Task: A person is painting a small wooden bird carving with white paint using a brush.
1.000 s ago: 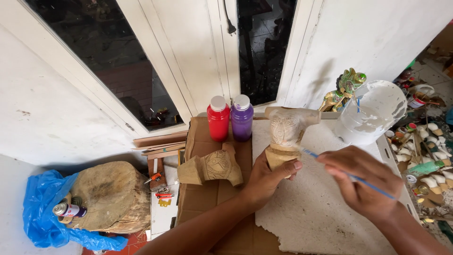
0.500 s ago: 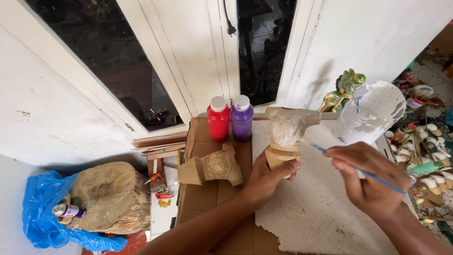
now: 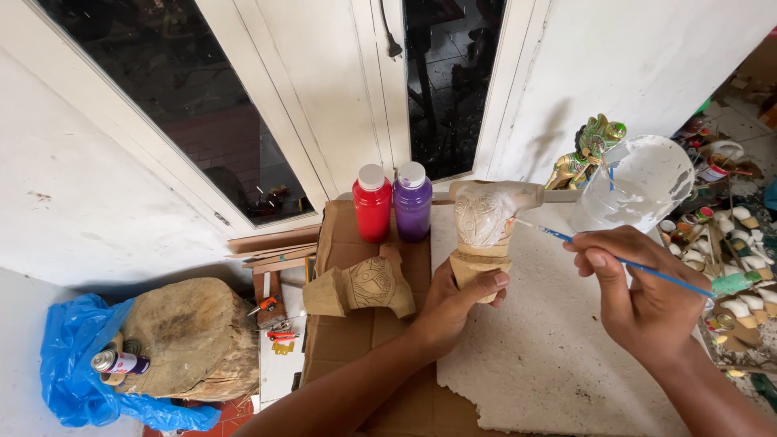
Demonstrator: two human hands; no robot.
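Note:
My left hand (image 3: 455, 301) grips the bare lower end of a carved wooden figure (image 3: 484, 222), held upright over a white foam sheet (image 3: 550, 348). The figure's upper part is coated in white paint. In my right hand (image 3: 643, 295) is a thin blue-handled paintbrush (image 3: 615, 260), its tip touching the right side of the figure. A second carved wooden piece (image 3: 360, 287), unpainted, lies on the cardboard (image 3: 348, 340) left of my left hand.
A red paint bottle (image 3: 373, 203) and a purple one (image 3: 413, 201) stand behind the carvings. A clear plastic cup smeared white (image 3: 635, 184) and a painted green figurine (image 3: 589, 150) sit at right. A tree stump (image 3: 194, 340) on blue plastic lies at left.
My right hand and the brush have shifted slightly up and left, bringing the tip onto the figure's side. The left hand holds the carving steady.

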